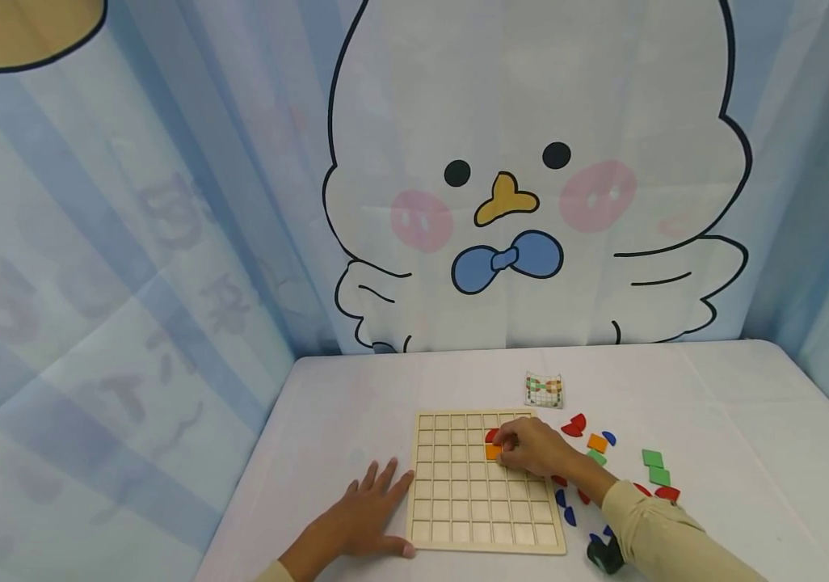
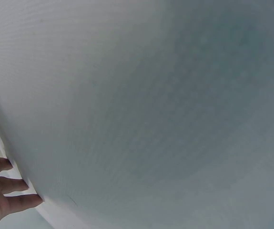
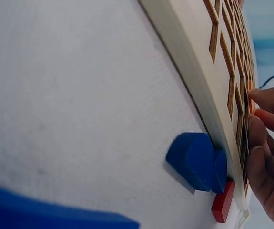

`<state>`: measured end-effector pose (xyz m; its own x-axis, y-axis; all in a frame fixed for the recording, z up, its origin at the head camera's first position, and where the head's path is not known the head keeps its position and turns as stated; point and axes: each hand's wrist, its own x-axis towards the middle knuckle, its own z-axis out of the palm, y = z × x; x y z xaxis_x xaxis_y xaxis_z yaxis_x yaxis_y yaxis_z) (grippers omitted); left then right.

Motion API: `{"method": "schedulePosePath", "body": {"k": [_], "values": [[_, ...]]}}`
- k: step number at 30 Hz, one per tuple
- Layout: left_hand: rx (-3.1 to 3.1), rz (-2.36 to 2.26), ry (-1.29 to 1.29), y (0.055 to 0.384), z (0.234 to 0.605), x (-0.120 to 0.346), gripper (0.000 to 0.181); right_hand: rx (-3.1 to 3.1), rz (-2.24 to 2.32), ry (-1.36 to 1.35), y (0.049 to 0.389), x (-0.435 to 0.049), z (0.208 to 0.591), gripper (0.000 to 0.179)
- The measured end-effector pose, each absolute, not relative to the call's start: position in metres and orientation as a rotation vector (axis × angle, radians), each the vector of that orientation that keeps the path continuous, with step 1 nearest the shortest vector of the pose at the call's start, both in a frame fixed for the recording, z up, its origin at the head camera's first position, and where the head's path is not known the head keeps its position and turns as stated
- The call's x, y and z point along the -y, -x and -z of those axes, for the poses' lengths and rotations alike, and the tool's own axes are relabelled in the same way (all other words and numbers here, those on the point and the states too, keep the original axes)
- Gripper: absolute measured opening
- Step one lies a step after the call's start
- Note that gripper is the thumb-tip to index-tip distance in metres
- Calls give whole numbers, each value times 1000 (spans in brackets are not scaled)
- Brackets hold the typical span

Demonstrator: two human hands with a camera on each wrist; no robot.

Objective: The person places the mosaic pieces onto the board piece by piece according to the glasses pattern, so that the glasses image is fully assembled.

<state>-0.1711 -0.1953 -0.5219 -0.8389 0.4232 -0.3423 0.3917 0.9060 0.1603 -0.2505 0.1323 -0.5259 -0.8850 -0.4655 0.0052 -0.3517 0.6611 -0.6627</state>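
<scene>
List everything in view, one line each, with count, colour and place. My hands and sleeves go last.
Grid board: 1, pale wood, on the table
Orange squares: 2 seen, orange, one on the board, one to its right
Red pieces: several, red, one on the board, others to its right
Blue pieces: several, blue, right of the board
Green pieces: at least 3, green, right of the board
Pattern card: 1, multicoloured, beyond the board
Dark object: 1, unidentifiable, blackish, by the right sleeve
Table: 1, white, beneath everything
Backdrop: blue and white, cartoon-printed, around the table
Sleeves: 2, beige, lower edge
Left hand: 1, bare, at the board's left edge
Right hand: 1, bare, fingertips at the board's orange square
</scene>
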Motion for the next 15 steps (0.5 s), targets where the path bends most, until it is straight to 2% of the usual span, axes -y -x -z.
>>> {"method": "schedulePosePath", "body": {"k": [9, 15], "values": [[-2697, -118, -605, 171, 522, 195, 109, -2675, 1117, 792, 253, -145, 530, 16], [-2698, -131, -608, 170, 520, 196, 108, -2584, 1190, 768, 253, -160, 528, 27]]}}
